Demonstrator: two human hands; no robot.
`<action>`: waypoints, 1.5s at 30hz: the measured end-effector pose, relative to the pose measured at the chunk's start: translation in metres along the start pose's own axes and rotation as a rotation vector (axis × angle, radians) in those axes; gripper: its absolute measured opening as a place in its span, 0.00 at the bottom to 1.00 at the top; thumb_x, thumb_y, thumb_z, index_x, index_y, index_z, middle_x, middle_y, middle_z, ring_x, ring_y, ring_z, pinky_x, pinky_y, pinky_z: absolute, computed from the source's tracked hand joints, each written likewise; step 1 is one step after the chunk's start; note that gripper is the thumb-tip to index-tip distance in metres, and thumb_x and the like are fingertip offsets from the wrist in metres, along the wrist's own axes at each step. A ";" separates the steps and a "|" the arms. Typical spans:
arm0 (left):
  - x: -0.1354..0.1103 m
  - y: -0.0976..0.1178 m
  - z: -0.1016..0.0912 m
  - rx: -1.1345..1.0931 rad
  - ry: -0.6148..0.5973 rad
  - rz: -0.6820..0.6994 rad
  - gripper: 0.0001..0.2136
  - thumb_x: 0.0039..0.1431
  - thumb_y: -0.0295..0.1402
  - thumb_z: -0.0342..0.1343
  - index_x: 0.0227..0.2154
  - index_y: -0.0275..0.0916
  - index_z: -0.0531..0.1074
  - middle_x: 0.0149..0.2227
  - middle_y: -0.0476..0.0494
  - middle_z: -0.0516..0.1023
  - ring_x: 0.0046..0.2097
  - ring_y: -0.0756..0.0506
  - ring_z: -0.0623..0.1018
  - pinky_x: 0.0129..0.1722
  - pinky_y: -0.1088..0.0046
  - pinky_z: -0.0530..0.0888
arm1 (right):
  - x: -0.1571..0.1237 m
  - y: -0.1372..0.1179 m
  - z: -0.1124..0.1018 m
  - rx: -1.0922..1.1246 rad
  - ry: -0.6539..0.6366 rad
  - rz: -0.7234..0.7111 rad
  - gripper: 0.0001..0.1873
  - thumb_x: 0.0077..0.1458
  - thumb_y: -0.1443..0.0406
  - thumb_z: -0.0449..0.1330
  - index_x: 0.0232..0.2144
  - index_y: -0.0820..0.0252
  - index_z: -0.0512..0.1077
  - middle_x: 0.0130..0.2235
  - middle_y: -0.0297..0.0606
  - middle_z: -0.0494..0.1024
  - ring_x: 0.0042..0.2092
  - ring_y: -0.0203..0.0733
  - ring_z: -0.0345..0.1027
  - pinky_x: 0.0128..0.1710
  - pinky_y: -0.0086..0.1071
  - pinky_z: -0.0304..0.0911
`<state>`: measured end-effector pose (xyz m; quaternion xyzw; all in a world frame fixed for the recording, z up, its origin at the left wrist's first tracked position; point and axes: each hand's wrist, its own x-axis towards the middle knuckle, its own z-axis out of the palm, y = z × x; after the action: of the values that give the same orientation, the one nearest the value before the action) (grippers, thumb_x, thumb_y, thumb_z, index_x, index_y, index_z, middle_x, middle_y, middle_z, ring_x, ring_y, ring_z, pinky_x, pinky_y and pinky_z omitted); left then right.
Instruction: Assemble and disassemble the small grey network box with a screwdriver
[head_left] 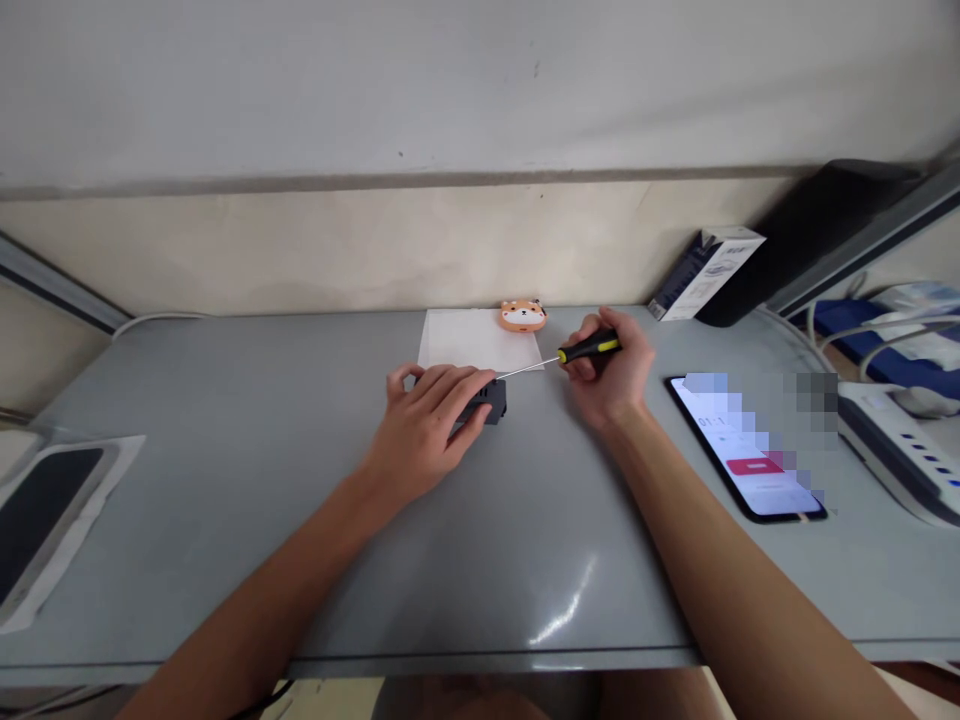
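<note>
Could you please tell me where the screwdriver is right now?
In the head view, the screwdriver is right of centre, gripped in the right hand, its shaft pointing left toward the dark block under the left hand.

Desk (247, 430) has room left of left hand (426, 420); phone (739, 440) obstructs right

Black, yellow-accented screwdriver (586, 349) aslant, tip at a small dark slotted block (496, 397)

Paper (465, 342) lies behind the block (495, 407), seemingly beneath the case (523, 317).
</note>
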<state>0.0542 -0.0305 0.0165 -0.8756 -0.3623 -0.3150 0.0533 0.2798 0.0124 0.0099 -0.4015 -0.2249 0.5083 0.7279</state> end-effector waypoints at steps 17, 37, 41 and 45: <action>0.001 0.000 -0.003 0.001 -0.007 0.031 0.11 0.74 0.27 0.53 0.51 0.46 0.76 0.49 0.48 0.85 0.49 0.44 0.83 0.55 0.58 0.62 | 0.003 -0.001 -0.004 0.047 0.045 0.006 0.17 0.54 0.58 0.59 0.17 0.57 0.64 0.16 0.28 0.62 0.14 0.27 0.46 0.17 0.27 0.50; 0.003 -0.019 -0.031 -0.332 -0.193 -0.074 0.25 0.58 0.20 0.49 0.58 0.41 0.65 0.50 0.39 0.77 0.49 0.42 0.78 0.47 0.63 0.77 | 0.002 -0.006 -0.002 0.092 0.042 0.024 0.16 0.54 0.60 0.59 0.19 0.56 0.61 0.17 0.26 0.59 0.14 0.26 0.44 0.16 0.27 0.44; 0.005 -0.027 -0.031 -0.489 -0.210 -0.224 0.14 0.59 0.24 0.49 0.46 0.43 0.68 0.44 0.43 0.78 0.46 0.44 0.79 0.47 0.65 0.78 | 0.000 -0.008 -0.002 0.104 0.067 0.031 0.14 0.54 0.62 0.57 0.19 0.56 0.61 0.16 0.26 0.59 0.14 0.27 0.43 0.16 0.28 0.43; 0.009 -0.030 -0.028 -0.664 -0.212 -0.384 0.07 0.61 0.32 0.54 0.42 0.42 0.72 0.43 0.43 0.80 0.46 0.43 0.81 0.49 0.64 0.80 | -0.003 -0.013 -0.001 0.101 0.089 0.034 0.15 0.53 0.62 0.57 0.18 0.56 0.62 0.16 0.26 0.57 0.14 0.27 0.42 0.16 0.28 0.42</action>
<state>0.0246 -0.0124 0.0395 -0.7892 -0.4014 -0.3271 -0.3303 0.2866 0.0075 0.0199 -0.3902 -0.1597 0.5129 0.7478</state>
